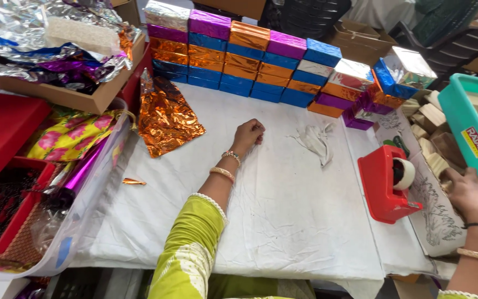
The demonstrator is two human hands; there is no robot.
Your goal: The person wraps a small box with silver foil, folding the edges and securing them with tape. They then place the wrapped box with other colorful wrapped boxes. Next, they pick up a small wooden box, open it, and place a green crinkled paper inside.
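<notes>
Left hand [248,134] first: the fingers [255,128] are curled into a loose fist, holding nothing, knuckles resting on the white cloth over the surface [283,205]. Just left of those fingers lies a crumpled sheet of orange foil [168,117], apart from the hand. Beyond the fingers, further up the surface, stands a stacked wall of foil-wrapped boxes [261,66] in orange, blue, purple and silver. To the right of the fist, a small wad of crumpled white tape or paper [316,141] sits on the cloth.

Over to the right hand [471,194]: it lies palm down at the edge of the surface, the fingers reaching in among a pile of bare wooden blocks [435,141]; the fingertips are hidden, so I cannot tell whether they pinch a block or just touch. Just left of that hand is a red tape dispenser [385,182] with its roll in place. Just beyond the hand sits a teal plastic crate [466,111].

Further out on the left, a cardboard box of loose foil sheets [45,39], a red box [1,130] and a clear bin [67,232] crowd the edge. Dark chairs [443,39] stand behind.

Pose: the left arm, green sleeve [192,249] and bangles, stretches straight forward; the right wrist bends inward, banded too.
</notes>
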